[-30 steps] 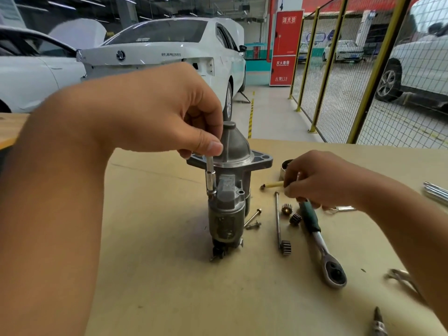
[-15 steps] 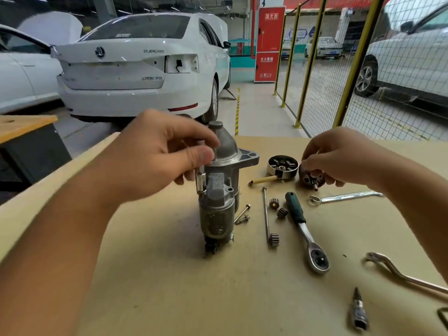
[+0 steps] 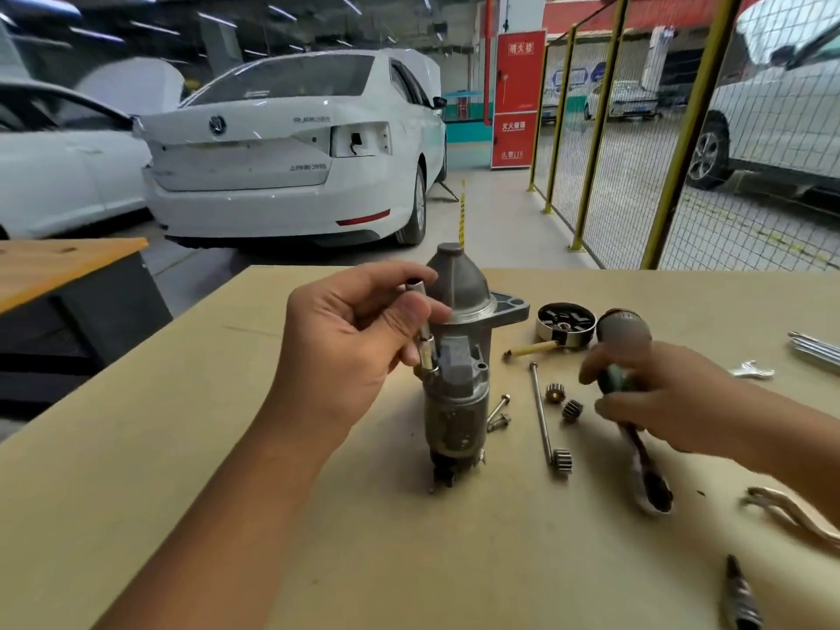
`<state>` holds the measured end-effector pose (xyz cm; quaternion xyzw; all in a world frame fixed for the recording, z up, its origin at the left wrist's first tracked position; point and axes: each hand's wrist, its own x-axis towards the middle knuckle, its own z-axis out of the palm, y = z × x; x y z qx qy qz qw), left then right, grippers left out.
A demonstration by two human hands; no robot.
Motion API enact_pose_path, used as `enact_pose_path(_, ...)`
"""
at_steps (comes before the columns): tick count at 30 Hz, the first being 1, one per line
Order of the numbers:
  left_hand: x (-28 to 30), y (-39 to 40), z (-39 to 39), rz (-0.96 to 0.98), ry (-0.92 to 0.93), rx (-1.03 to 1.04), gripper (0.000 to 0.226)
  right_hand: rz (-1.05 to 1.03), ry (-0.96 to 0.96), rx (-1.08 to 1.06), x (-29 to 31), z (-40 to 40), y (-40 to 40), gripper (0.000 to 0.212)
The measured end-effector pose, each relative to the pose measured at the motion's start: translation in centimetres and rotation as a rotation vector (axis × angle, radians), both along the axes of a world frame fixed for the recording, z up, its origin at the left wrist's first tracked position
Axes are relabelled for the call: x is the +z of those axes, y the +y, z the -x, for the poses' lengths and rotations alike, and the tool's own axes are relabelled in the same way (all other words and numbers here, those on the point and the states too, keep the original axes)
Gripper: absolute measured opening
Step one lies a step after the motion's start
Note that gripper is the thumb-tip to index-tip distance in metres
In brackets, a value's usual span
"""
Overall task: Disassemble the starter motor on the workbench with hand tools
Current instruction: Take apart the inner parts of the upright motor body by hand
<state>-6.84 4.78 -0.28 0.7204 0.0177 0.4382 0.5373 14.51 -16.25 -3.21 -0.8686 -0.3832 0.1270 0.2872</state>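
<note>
Tan flat workbench [image 3: 182, 516] bearing, upright at centre, the grey metal starter motor [image 3: 459, 370]; left hand [image 3: 359, 352] pinching a slim chrome socket extension [image 3: 424, 334] against it; right hand [image 3: 659, 393], blurred, gripping the green-handled ratchet [image 3: 645, 466].

Your tan desk [image 3: 227, 470] carries the upright starter motor [image 3: 457, 393], two loose bolts [image 3: 497, 413], a long geared shaft [image 3: 545, 418], two small pinions [image 3: 563, 402], a round brush cap [image 3: 566, 325] and wrenches [image 3: 800, 516].
</note>
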Motion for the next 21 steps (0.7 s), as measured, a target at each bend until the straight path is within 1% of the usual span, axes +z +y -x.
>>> enact_pose_path(2,-0.1,0.1,0.0,0.007,0.014,0.007,0.022,-0.291,0.256,-0.027,1.4,-0.7,-0.9,0.025)
enact_pose_path(4,-0.4,0.2,-0.2,-0.028,0.036,0.038,0.019,-0.565,0.441,-0.031,2.9,-0.9,-1.4,0.028)
enact_pose_path(6,-0.7,0.0,-0.5,-0.038,0.046,0.055,0.016,-0.799,0.667,0.022,4.3,-0.6,-1.5,0.029)
enact_pose_path(7,-0.9,-0.1,-0.6,-0.032,0.043,0.059,0.014,-0.873,0.782,0.089,5.0,-0.2,-1.4,0.032)
enact_pose_path(8,-1.0,-0.2,-0.6,-0.027,0.038,0.057,0.013,-0.905,0.861,0.171,5.7,0.1,-1.4,0.039)
enact_pose_path(9,-1.0,-0.2,-0.6,-0.022,0.032,0.05,0.012,-0.901,0.874,0.241,6.2,0.4,-1.4,0.05)
enact_pose_path(11,-1.1,-0.1,-0.5,-0.017,0.019,0.031,0.013,-0.858,0.774,0.316,7.2,1.4,-1.1,0.065)
enact_pose_path(12,-1.2,-0.1,-0.5,-0.013,0.016,0.024,0.013,-0.84,0.724,0.32,7.6,2.2,-0.8,0.067)
enact_pose_path(13,-1.2,0.0,-0.5,-0.012,0.017,0.022,0.012,-0.825,0.699,0.293,8.0,3.0,-0.4,0.065)
enact_pose_path(14,-1.2,0.0,-0.5,-0.017,0.021,0.026,0.012,-0.809,0.681,0.234,8.3,4.0,0.0,0.057)
enact_pose_path(15,-1.3,0.0,-0.5,-0.023,0.025,0.031,0.012,-0.762,0.622,0.171,8.6,5.0,0.6,0.05)
enact_pose_path(16,-1.4,0.0,-0.5,-0.027,0.029,0.036,0.01,-0.687,0.473,0.106,8.7,5.7,1.1,0.041)
enact_pose_path(19,-1.6,0.0,-0.5,-0.033,0.031,0.042,0.016,-0.285,-0.308,-0.025,8.9,6.5,2.1,0.035)
enact_pose_path(20,-1.6,0.0,-0.4,-0.042,0.028,0.045,0.019,-0.19,-0.503,-0.061,9.0,6.5,2.3,0.029)
enact_pose_path(21,-1.6,0.0,-0.4,-0.058,0.025,0.049,0.022,-0.144,-0.626,-0.096,9.1,6.7,2.4,0.025)
